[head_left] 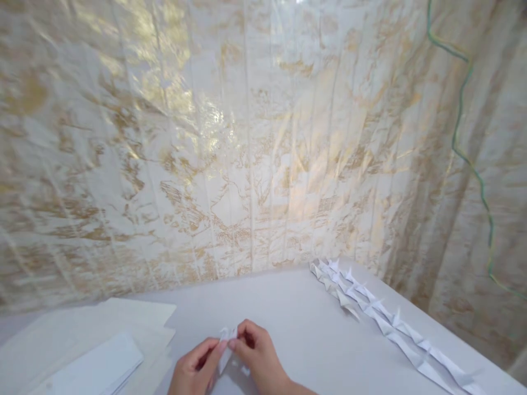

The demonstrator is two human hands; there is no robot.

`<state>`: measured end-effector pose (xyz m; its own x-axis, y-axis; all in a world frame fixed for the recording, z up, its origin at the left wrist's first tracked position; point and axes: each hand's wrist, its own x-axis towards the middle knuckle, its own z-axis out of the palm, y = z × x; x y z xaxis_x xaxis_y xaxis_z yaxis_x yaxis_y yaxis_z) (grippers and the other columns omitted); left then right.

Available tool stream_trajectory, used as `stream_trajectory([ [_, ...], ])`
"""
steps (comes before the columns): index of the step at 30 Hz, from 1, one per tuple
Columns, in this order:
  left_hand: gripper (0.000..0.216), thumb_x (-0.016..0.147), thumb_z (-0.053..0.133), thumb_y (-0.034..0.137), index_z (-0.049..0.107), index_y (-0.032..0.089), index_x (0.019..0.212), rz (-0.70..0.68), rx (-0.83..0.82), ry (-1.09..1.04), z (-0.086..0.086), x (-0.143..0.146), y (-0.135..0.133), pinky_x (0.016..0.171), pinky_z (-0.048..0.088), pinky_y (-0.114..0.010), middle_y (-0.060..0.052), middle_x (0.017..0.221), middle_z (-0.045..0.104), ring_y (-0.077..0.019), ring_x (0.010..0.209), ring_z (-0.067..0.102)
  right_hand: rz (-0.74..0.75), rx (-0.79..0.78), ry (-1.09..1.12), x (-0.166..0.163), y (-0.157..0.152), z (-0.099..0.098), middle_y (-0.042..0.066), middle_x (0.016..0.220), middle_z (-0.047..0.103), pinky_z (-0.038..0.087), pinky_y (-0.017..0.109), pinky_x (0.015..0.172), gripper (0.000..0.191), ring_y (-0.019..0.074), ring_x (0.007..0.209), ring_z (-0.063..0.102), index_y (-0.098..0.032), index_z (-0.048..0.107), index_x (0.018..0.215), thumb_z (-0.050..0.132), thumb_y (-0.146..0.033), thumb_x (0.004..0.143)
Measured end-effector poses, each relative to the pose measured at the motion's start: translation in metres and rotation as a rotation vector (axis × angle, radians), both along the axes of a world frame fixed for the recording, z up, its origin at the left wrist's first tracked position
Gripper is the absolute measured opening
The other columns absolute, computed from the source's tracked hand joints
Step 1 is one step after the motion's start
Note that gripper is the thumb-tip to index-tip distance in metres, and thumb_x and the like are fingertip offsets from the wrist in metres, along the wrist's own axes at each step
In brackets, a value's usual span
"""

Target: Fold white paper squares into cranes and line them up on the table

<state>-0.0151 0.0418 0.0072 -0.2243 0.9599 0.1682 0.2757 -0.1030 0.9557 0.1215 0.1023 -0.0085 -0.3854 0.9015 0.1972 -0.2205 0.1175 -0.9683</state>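
A small piece of folded white paper is held upright between both hands near the table's front. My left hand is closed, with thumb and forefinger pinching the paper's left side. On the other side my right hand pinches its upper right edge, fingers curled. The paper's top looks creased into small points; its lower part is partly hidden behind the left fingers. Off to the right, folded white paper figures with pointed tips, like origami cranes, lie in rows along the table.
Loose white sheets overlap at the table's left, with a stack of smaller white paper on top. The pale table meets a gold-patterned wall covering at the back. A green cord hangs down the right wall.
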Motion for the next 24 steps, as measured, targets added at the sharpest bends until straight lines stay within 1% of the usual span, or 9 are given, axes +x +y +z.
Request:
stream_trajectory([
  [1, 0.043, 0.077, 0.062, 0.061, 0.067, 0.02, 0.065, 0.009, 0.011, -0.005, 0.003, 0.001, 0.0, 0.05, 0.037, -0.022, 0.006, 0.047, 0.048, -0.0133, 0.048, 0.045, -0.019, 0.008, -0.003, 0.001, 0.0, 0.002, -0.008, 0.054, 0.037, 0.024, 0.024, 0.054, 0.038, 0.0087, 0.054, 0.031, -0.018, 0.051, 0.065, 0.077, -0.045, 0.07],
  [3, 0.041, 0.076, 0.063, 0.06, 0.068, 0.02, 0.067, 0.033, 0.055, -0.018, 0.01, 0.004, -0.002, 0.058, 0.042, -0.023, 0.003, 0.056, 0.059, -0.0154, 0.056, 0.053, -0.022, 0.014, 0.015, 0.003, -0.002, 0.009, -0.007, 0.054, 0.041, 0.025, 0.024, 0.055, 0.037, 0.0092, 0.055, 0.033, -0.017, 0.054, 0.065, 0.076, -0.046, 0.069],
  [5, 0.039, 0.074, 0.066, 0.059, 0.069, 0.02, 0.069, 0.056, 0.088, -0.029, 0.016, 0.006, -0.004, 0.064, 0.045, -0.024, 0.001, 0.064, 0.066, -0.0178, 0.064, 0.058, 0.008, 0.016, 0.03, 0.004, -0.004, 0.015, -0.005, 0.055, 0.046, 0.028, 0.024, 0.056, 0.037, 0.0102, 0.055, 0.038, -0.016, 0.056, 0.066, 0.075, -0.048, 0.068],
  [8, 0.041, 0.073, 0.066, 0.061, 0.066, 0.02, 0.068, 0.121, 0.123, -0.068, 0.018, 0.011, -0.011, 0.065, 0.046, -0.025, 0.0, 0.067, 0.065, -0.019, 0.068, 0.06, 0.032, 0.009, 0.036, 0.002, -0.01, 0.019, -0.003, 0.057, 0.052, 0.03, 0.025, 0.056, 0.039, 0.011, 0.055, 0.042, -0.016, 0.057, 0.066, 0.076, -0.051, 0.067],
  [13, 0.043, 0.072, 0.065, 0.064, 0.059, 0.021, 0.069, 0.18, 0.14, -0.15, 0.007, 0.018, -0.024, 0.064, 0.046, -0.026, 0.002, 0.065, 0.06, -0.0184, 0.066, 0.058, -0.02, -0.003, 0.026, -0.002, -0.025, 0.012, -0.002, 0.056, 0.054, 0.033, 0.026, 0.057, 0.037, 0.0116, 0.055, 0.044, -0.017, 0.056, 0.062, 0.078, -0.046, 0.066],
  [16, 0.042, 0.071, 0.068, 0.062, 0.059, 0.021, 0.069, 0.152, 0.128, -0.178, 0.0, 0.018, -0.028, 0.066, 0.047, -0.027, 0.002, 0.066, 0.061, -0.0195, 0.068, 0.059, -0.094, -0.008, 0.017, 0.0, -0.032, 0.007, -0.002, 0.058, 0.054, 0.034, 0.026, 0.059, 0.031, 0.012, 0.057, 0.044, -0.017, 0.056, 0.061, 0.077, -0.039, 0.066],
  [19, 0.042, 0.071, 0.068, 0.061, 0.056, 0.022, 0.071, 0.118, 0.121, -0.204, -0.006, 0.018, -0.027, 0.064, 0.048, -0.027, 0.002, 0.065, 0.059, -0.0192, 0.067, 0.059, -0.147, -0.021, 0.008, 0.001, -0.034, 0.005, -0.003, 0.056, 0.051, 0.031, 0.026, 0.057, 0.029, 0.0112, 0.055, 0.041, -0.017, 0.054, 0.06, 0.078, -0.034, 0.063],
  [21, 0.042, 0.073, 0.066, 0.062, 0.053, 0.023, 0.077, 0.114, 0.127, -0.226, -0.01, 0.018, -0.025, 0.066, 0.048, -0.027, 0.003, 0.068, 0.058, -0.0189, 0.069, 0.06, -0.147, -0.032, 0.017, 0.002, -0.033, 0.004, -0.004, 0.054, 0.049, 0.03, 0.025, 0.056, 0.03, 0.0105, 0.054, 0.04, -0.017, 0.052, 0.06, 0.079, -0.031, 0.062],
  [24, 0.045, 0.075, 0.062, 0.063, 0.049, 0.024, 0.094, 0.123, 0.146, -0.252, -0.015, 0.02, -0.02, 0.066, 0.046, -0.027, 0.006, 0.068, 0.055, -0.0178, 0.067, 0.058, -0.108, -0.039, 0.081, 0.002, -0.029, -0.002, -0.006, 0.057, 0.049, 0.03, 0.024, 0.056, 0.033, 0.0099, 0.055, 0.041, -0.018, 0.051, 0.065, 0.082, -0.03, 0.061],
])
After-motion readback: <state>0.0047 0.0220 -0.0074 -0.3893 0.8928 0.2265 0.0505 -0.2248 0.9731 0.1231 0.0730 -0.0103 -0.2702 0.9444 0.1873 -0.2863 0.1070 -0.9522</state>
